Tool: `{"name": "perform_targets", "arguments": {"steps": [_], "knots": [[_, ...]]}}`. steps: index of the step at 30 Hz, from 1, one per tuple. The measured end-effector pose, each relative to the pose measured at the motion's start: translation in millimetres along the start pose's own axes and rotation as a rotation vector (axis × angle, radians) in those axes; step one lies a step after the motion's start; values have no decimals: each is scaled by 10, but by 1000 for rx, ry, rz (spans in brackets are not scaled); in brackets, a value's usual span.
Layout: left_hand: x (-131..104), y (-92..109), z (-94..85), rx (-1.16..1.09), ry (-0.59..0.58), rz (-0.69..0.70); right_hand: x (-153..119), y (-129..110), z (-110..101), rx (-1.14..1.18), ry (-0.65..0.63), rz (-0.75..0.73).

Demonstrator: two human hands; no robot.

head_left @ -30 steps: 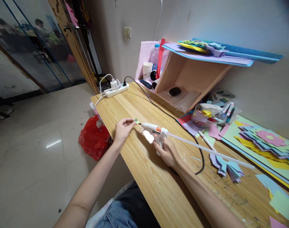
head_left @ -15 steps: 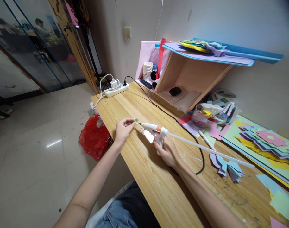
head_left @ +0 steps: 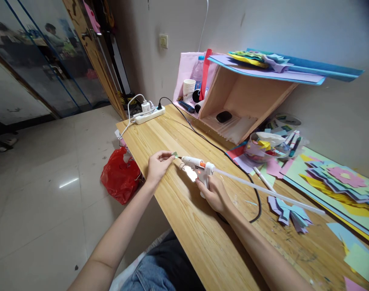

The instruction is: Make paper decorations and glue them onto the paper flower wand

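Between thumb and fingers, my left hand (head_left: 158, 167) pinches a small green paper piece (head_left: 175, 154) above the wooden table (head_left: 172, 190). My right hand (head_left: 214, 191) is wrapped round the handle of a white glue gun (head_left: 194, 162). The gun's nozzle points left and is at the green piece; whether they touch I cannot tell. A long translucent glue stick (head_left: 263, 189) sticks out of the gun's back end. A small orange light glows on the gun's side.
A black cord (head_left: 202, 137) crosses the table. A white power strip (head_left: 150, 115) lies at the far left corner. A paper bow (head_left: 289, 214), layered paper flowers (head_left: 343, 178), a tub of pens (head_left: 267, 147) and an open box (head_left: 245, 93) stand or lie to the right.
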State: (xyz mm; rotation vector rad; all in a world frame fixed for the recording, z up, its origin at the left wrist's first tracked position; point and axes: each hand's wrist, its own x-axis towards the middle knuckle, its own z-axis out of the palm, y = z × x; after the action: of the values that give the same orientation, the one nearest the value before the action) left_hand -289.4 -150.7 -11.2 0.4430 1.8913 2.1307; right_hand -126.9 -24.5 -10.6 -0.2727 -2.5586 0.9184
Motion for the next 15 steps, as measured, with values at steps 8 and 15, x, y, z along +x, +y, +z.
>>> {"name": "perform_targets", "arguments": {"steps": [8,15], "knots": [[3,-11,-15,-14,-4,2,-9,17,21,23,39,20],[-152,234,34,-55,-85,32,501,220,12,-36,39,50]]}}
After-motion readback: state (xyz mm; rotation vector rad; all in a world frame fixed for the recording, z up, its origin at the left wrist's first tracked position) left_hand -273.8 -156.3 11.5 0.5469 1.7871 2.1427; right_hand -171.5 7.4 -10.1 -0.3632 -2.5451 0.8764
